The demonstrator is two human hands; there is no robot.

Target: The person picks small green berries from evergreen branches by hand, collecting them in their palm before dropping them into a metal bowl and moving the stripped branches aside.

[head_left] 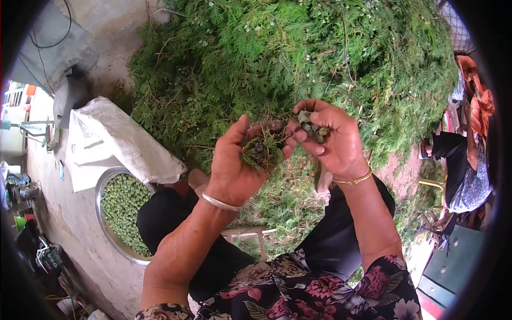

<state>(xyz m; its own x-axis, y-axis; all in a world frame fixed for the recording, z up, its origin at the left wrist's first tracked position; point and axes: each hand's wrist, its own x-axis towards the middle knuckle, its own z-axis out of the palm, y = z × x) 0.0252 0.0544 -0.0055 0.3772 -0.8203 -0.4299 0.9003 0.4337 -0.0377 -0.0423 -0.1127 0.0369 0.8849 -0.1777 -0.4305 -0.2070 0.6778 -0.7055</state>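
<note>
My left hand [234, 165] is palm up, its fingers curled round a sprig [262, 151] with green needles and brownish clusters. Close beside it on the right, my right hand [336, 133] holds several grey-green cones [313, 127] in its curled fingers. The fingertips of both hands nearly meet at the sprig's right side. Behind them lies a large heap of green conifer branches [277, 58]. A round metal basin [100, 208] full of small green cones [125, 210] stands on the floor to the left.
A white sack [120, 138] lies against the basin's upper edge. At the far right sits another person [469, 160] in dark trousers beside the heap. A green box [453, 261] is at the lower right. Tools and cables [48, 256] lie at the left edge.
</note>
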